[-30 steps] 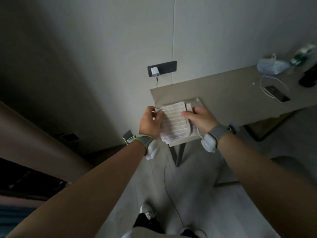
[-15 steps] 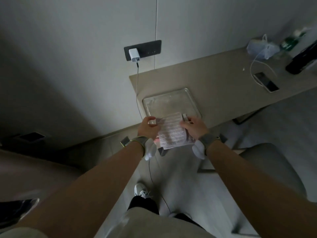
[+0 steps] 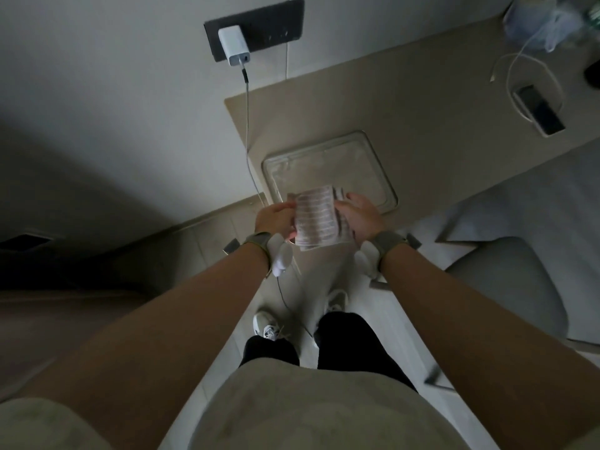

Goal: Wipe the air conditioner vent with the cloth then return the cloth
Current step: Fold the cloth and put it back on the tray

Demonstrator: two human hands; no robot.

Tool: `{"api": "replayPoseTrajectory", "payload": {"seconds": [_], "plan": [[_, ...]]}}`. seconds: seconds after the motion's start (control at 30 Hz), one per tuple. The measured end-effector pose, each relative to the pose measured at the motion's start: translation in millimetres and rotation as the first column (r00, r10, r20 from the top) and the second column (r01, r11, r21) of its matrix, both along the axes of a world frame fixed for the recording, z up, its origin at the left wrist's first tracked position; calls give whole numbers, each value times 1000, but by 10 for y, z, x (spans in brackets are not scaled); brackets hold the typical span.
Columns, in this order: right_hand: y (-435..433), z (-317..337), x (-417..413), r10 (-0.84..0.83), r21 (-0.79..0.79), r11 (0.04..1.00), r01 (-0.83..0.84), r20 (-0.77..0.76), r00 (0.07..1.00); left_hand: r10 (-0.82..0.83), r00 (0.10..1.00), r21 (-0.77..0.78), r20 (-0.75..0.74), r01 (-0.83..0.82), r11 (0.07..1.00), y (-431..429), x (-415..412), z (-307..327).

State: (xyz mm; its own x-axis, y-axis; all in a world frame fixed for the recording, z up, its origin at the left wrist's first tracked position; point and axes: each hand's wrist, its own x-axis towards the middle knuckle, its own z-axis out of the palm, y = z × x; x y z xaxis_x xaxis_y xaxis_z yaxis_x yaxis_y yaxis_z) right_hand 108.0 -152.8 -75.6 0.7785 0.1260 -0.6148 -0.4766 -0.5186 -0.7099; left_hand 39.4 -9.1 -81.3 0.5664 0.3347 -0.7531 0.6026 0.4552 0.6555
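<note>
Apparently near the end: both hands gripped the folded cloth (image 3: 316,219), left hand (image 3: 274,219) and right hand (image 3: 360,219) with fingers closed on its 2 sides, just over the near rim of the clear tray (image 3: 383,177) on the bench (image 3: 422,102). No vent showed. Only setting it down seemed left; the tray lay bare, with open bench around it.

The room is dim. A pale wall (image 3: 130,76) fills the view from 9 to 12 o'clock, bearing a dark socket plate (image 3: 276,21) with a white charger (image 3: 233,45). A beige worktop (image 3: 406,102) runs toward 2 o'clock. Light floor tiles (image 3: 214,251) lie below, with a grey chair (image 3: 519,280) at 3 o'clock.
</note>
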Motion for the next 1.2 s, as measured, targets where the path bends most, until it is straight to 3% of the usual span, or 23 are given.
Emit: {"api": "replayPoseTrajectory", "payload": {"seconds": [0.3, 0.4, 0.47, 0.53, 0.6, 0.73, 0.9, 0.97, 1.07, 1.2], "plan": [[-25, -253, 479, 82, 111, 991, -74, -68, 994, 131, 990, -6, -45, -131, 991, -67, 314, -259], [-115, -327, 596, 121, 78, 989, -122, 28, 992, 43, 995, 163, -91, -28, 986, -109, 383, -361], [-170, -372, 688, 95, 73, 992, -101, 75, 993, 90, 990, 292, -108, -55, 955, -143, 451, -420], [-178, -383, 727, 102, 75, 991, -107, 66, 993, 165, 980, 256, -107, -133, 957, -177, 476, -445], [-176, -389, 747, 214, 120, 970, -210, -15, 977, 190, 975, 148, -113, -173, 974, -249, 477, -497], [-198, -455, 769, 426, 84, 904, -419, -117, 897, 203, 969, 147, -142, -182, 972, -352, 466, -520], [-116, -443, 698, 361, 68, 932, -356, -91, 928, 281, 952, 111, -124, -268, 957, -290, 357, -332], [34, -377, 570, 403, 88, 914, -396, -86, 911, 380, 919, 106, -105, -369, 923, -223, 163, -207], [259, -268, 431, 432, 153, 898, -413, -123, 893, 386, 916, 164, -108, -367, 916, -138, -81, -34], [750, -76, -173, 529, 279, 832, -479, -145, 836, 521, 850, 216, -81, -496, 841, 93, -855, 209]]}}
